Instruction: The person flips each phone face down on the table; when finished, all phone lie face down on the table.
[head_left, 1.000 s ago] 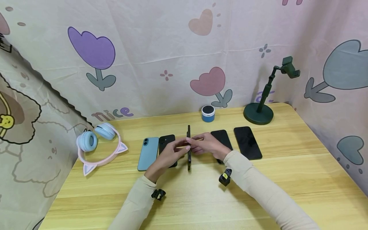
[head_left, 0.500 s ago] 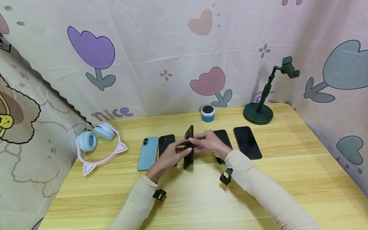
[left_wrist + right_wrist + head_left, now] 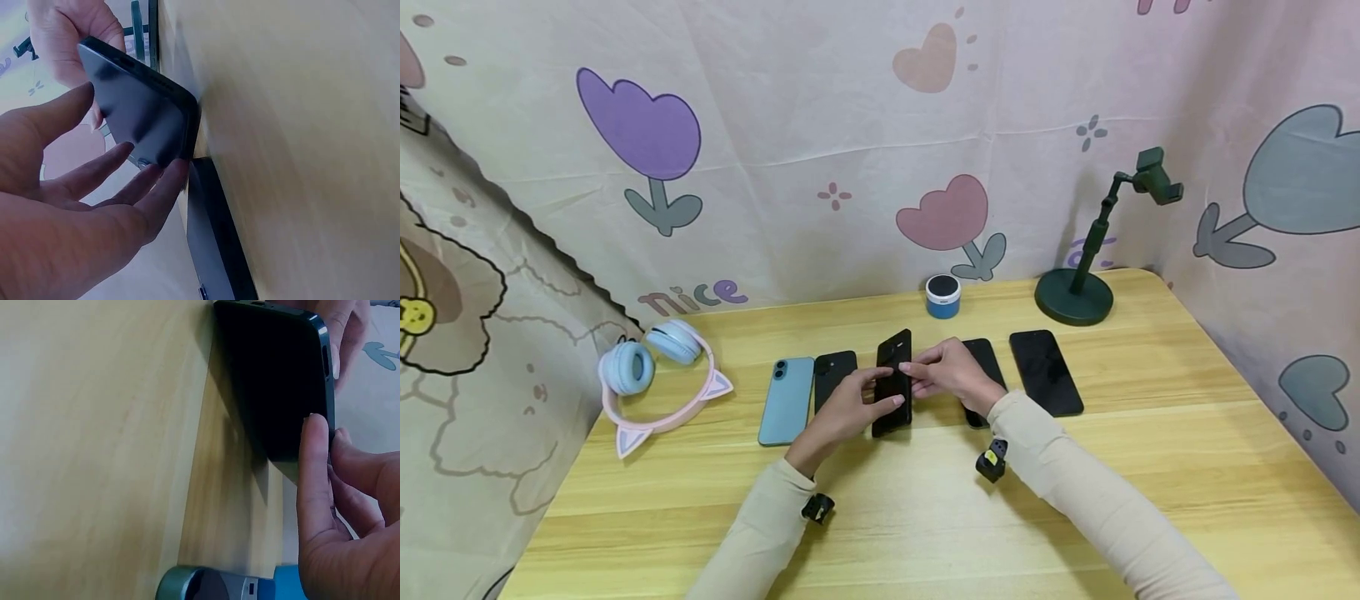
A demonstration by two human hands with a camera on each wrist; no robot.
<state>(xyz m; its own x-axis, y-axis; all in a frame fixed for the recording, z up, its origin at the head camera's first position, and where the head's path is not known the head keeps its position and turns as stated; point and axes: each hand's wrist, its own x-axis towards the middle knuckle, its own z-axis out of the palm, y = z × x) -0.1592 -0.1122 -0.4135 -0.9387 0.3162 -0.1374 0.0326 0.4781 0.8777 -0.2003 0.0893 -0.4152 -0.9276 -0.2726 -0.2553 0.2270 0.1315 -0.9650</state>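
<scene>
Slim black smartphone (image 3: 893, 381) tilted on one long edge mid-row, gripped by both: left hand (image 3: 847, 406) fingertips pressing its face, right hand (image 3: 950, 372) pinching the raised edge. Tight on both sides: black phone (image 3: 833, 371) touching-close at left beside teal phone (image 3: 787, 400), two dark phones (image 3: 1045, 371) at right, one partly under the right hand. Open room toward near edge of light wooden table (image 3: 925, 517). Small blue round speaker (image 3: 942, 296), dark green phone stand (image 3: 1086, 279), pink-blue cat-ear headphones (image 3: 651, 379) at back and left; tulip-print cloth (image 3: 820, 142) backdrop.
</scene>
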